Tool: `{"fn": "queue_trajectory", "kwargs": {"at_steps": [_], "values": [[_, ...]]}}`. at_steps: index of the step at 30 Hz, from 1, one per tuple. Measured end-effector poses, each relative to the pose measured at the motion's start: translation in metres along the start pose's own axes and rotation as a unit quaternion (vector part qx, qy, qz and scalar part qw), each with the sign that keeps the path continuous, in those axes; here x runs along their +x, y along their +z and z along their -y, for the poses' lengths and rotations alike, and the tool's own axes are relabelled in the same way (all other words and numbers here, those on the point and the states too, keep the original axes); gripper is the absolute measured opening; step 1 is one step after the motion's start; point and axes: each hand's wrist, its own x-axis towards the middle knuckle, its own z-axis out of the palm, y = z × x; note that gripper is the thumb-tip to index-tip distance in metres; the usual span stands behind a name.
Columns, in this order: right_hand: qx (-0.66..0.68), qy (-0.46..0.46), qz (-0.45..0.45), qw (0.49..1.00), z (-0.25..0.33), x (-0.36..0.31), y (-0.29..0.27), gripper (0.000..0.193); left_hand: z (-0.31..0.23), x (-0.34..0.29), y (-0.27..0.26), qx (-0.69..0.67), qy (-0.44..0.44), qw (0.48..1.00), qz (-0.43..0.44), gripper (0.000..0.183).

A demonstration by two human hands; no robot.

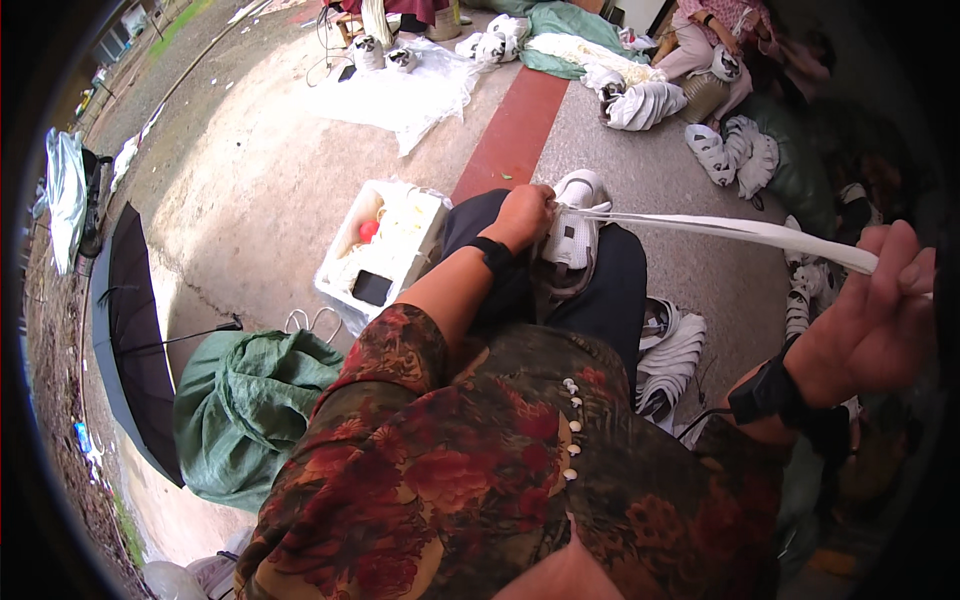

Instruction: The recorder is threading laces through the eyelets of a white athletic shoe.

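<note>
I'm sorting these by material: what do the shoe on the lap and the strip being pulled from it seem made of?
Shoe: looks like white synthetic leather or mesh, smooth and matte with small dark eyelets; I cannot tell which. Strip, drawn taut between left hand and right hand: seemingly flat woven white fabric, a lace or tape.

White open box (345, 262) on the ground, dark phone screen (372, 288) lying inside it

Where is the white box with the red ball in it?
In the head view, the white box sits on the concrete ground left of the person's knee, just beyond the left hand and above the green cloth bundle.
</note>
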Motion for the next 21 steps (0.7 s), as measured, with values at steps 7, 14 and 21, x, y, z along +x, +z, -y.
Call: {"fn": "queue_trajectory", "kwargs": {"at_steps": [7,14,21], "values": [[-0.179,0.098,-0.107,0.973,0.006,-0.020,0.004,0.025,-0.007,0.015,0.009,0.190,0.036,0.977,0.086,0.020],[-0.145,0.123,-0.101,0.977,-0.001,-0.030,-0.003,0.024,0.013,0.027,0.020,-0.160,-0.132,0.978,0.007,0.025],[-0.144,0.122,-0.116,0.975,-0.005,-0.035,0.002,0.022,0.006,0.020,0.008,-0.159,-0.104,0.977,0.101,0.016]]}}
